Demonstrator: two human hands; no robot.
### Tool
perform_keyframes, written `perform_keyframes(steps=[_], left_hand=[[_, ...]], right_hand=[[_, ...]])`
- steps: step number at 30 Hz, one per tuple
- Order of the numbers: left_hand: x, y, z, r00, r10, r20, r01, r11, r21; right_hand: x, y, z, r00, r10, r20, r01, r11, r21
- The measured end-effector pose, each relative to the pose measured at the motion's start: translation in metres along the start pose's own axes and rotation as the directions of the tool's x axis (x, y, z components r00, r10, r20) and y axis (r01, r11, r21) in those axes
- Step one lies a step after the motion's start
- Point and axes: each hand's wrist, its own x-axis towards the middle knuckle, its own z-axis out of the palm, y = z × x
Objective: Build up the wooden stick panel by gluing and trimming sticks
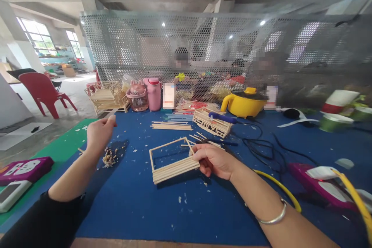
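My right hand (213, 159) pinches the right end of a small frame (174, 168) built from thin wooden sticks. Several sticks lie side by side along the frame's near edge, and its far part is an open rectangle tilted up off the blue mat. To the left, my left hand (100, 131) is raised with its fingers closed; what they hold, if anything, I cannot make out. Beneath and beside it lies a small heap of stick scraps (109, 157). Loose wooden sticks (171, 126) lie beyond the frame, near another stick-built piece (212, 123) and a blue-handled tool (222, 118).
At the back stand stick-built furniture models (107, 95), a pink bottle (154, 95) and a yellow pot (247, 102), before a perforated metal screen (124, 42). Black cables (261, 147) and a purple power strip (319, 184) lie right. People sit behind the screen.
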Motion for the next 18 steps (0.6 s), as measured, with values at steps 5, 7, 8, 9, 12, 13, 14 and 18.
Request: perform_keyframes(steps=[5, 7, 8, 9, 12, 13, 14, 18], left_hand=[[-0.039, 0.027, 0.017, 0.923, 0.382, 0.055, -0.385, 0.917, 0.106], [-0.072, 0.045, 0.028, 0.804, 0.566, 0.185, -0.581, 0.813, 0.038], [-0.089, 0.054, 0.032, 0.722, 0.644, 0.255, -0.663, 0.749, -0.014], [-0.106, 0.061, 0.036, 0.602, 0.717, 0.351, -0.744, 0.663, -0.079], [-0.143, 0.071, 0.044, 0.363, 0.738, 0.569, -0.871, 0.486, -0.075], [-0.150, 0.072, 0.047, 0.364, 0.706, 0.607, -0.883, 0.469, -0.016], [-0.153, 0.072, 0.049, 0.379, 0.677, 0.630, -0.885, 0.464, 0.034], [-0.152, 0.068, 0.057, 0.393, 0.634, 0.666, -0.886, 0.454, 0.092]], right_hand=[[0.004, 0.002, 0.001, 0.995, 0.099, -0.028, -0.101, 0.990, -0.095], [0.003, 0.001, 0.003, 0.993, 0.113, -0.022, -0.115, 0.984, -0.133], [0.003, 0.001, 0.004, 0.993, 0.118, -0.013, -0.119, 0.981, -0.151], [0.003, 0.001, 0.004, 0.992, 0.123, -0.002, -0.122, 0.979, -0.165], [0.003, 0.001, 0.004, 0.990, 0.135, 0.026, -0.128, 0.974, -0.185], [0.004, 0.002, 0.003, 0.990, 0.139, 0.033, -0.130, 0.974, -0.186], [0.005, 0.002, 0.002, 0.989, 0.142, 0.040, -0.132, 0.973, -0.187], [0.009, 0.006, -0.003, 0.983, 0.171, 0.072, -0.155, 0.970, -0.189]])
